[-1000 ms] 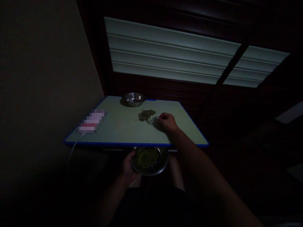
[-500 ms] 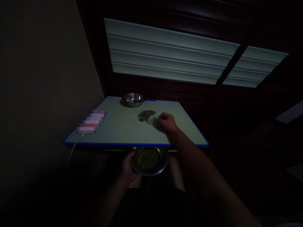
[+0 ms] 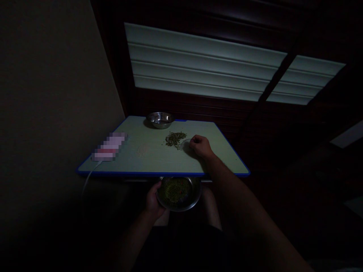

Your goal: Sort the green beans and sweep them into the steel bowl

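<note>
My left hand (image 3: 153, 198) grips the rim of a steel bowl (image 3: 179, 193) full of small green grains, held just below the near edge of a pale green table with a blue border (image 3: 159, 160). My right hand (image 3: 200, 146) rests curled on the table and pinches a small pale round thing (image 3: 185, 142) that I cannot make out. Just left of it lies a loose pile of green grains (image 3: 175, 138).
A second, empty steel bowl (image 3: 160, 119) stands at the table's far edge. A pink-white flat object (image 3: 109, 146) with a white cable lies at the left. A faint pale smudge (image 3: 142, 150) marks the middle. A wall rises on the left, dark panelling behind.
</note>
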A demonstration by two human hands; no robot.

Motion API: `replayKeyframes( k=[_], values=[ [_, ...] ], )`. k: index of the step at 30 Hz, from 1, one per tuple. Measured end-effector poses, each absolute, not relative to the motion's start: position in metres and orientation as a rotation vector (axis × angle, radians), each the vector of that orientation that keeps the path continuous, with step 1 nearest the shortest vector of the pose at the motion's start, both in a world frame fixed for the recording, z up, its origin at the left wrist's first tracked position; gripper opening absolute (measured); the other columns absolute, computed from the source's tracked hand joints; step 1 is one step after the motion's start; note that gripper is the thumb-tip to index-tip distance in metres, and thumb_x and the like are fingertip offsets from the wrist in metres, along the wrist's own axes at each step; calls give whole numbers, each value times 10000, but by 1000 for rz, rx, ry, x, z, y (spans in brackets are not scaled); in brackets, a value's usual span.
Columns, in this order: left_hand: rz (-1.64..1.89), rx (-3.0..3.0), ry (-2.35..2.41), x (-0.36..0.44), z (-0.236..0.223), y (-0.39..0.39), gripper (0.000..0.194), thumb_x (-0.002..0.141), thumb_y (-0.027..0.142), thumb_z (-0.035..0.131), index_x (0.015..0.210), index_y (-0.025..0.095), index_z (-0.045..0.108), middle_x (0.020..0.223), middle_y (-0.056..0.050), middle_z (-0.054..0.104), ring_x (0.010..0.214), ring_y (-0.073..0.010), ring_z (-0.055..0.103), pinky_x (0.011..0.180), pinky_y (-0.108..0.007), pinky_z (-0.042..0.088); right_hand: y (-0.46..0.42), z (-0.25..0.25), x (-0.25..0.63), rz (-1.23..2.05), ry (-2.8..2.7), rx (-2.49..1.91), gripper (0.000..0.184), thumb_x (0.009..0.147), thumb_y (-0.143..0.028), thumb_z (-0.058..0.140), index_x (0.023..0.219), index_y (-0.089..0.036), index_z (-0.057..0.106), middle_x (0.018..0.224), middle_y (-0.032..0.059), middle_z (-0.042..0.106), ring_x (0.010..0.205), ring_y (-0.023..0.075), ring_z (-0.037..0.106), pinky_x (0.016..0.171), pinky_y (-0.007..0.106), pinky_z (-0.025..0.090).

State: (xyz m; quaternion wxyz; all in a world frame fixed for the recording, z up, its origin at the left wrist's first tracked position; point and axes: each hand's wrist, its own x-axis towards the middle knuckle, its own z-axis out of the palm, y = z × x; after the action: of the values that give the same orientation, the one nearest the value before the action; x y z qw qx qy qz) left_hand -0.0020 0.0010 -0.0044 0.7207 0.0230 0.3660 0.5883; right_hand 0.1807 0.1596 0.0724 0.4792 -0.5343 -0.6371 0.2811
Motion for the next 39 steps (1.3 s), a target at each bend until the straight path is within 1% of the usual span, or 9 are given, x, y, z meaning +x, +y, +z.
replayKeyframes(
  k=[4, 8, 14, 19, 26, 32, 39],
  values=[
    [1302, 39, 812, -2, -6, 1, 205, 790, 219, 528, 813, 133, 712, 758, -82, 758, 861, -269, 710, 910, -439, 507, 159, 73, 180, 691, -1558, -1291, 102, 562, -270, 544, 597, -175, 558, 567, -28, 542, 555, 104, 459, 536, 227, 349],
    [1312, 38, 813, -2, -7, 1, 222, 797, 215, 515, 809, 124, 716, 729, -81, 751, 807, -256, 711, 895, -424, 508, 158, 74, 179, 734, -1579, -1280, 103, 558, -274, 548, 590, -176, 554, 551, -29, 530, 540, 103, 445, 521, 228, 340],
    [1317, 40, 795, -2, -7, 2, 227, 799, 212, 515, 817, 115, 720, 761, -90, 756, 775, -242, 708, 873, -400, 514, 156, 76, 179, 769, -1565, -1280, 107, 556, -277, 567, 584, -174, 556, 544, -29, 524, 514, 95, 423, 507, 230, 330],
    [1304, 53, 785, -2, -10, 2, 211, 788, 229, 535, 824, 129, 717, 765, -87, 758, 797, -256, 710, 882, -424, 515, 158, 72, 180, 762, -1576, -1225, 115, 578, -286, 570, 595, -172, 565, 554, -25, 541, 536, 100, 448, 527, 227, 350],
    [1291, 50, 771, -3, -11, 2, 262, 774, 241, 532, 931, 140, 716, 774, -79, 760, 862, -272, 708, 887, -436, 511, 157, 75, 180, 790, -1587, -1252, 114, 563, -280, 583, 596, -171, 567, 540, -30, 529, 522, 96, 437, 495, 214, 332],
    [1308, 43, 777, -3, -9, 2, 233, 778, 230, 524, 857, 129, 718, 748, -80, 755, 819, -259, 711, 862, -411, 520, 155, 76, 179, 794, -1586, -1225, 120, 575, -287, 584, 600, -170, 570, 554, -23, 548, 531, 97, 453, 510, 216, 351],
    [1292, 37, 806, -3, -13, 2, 226, 775, 232, 541, 874, 133, 718, 748, -80, 755, 812, -261, 712, 862, -425, 523, 155, 74, 178, 807, -1591, -1219, 122, 575, -288, 600, 593, -170, 573, 546, -23, 553, 518, 92, 437, 501, 218, 339]
  ],
)
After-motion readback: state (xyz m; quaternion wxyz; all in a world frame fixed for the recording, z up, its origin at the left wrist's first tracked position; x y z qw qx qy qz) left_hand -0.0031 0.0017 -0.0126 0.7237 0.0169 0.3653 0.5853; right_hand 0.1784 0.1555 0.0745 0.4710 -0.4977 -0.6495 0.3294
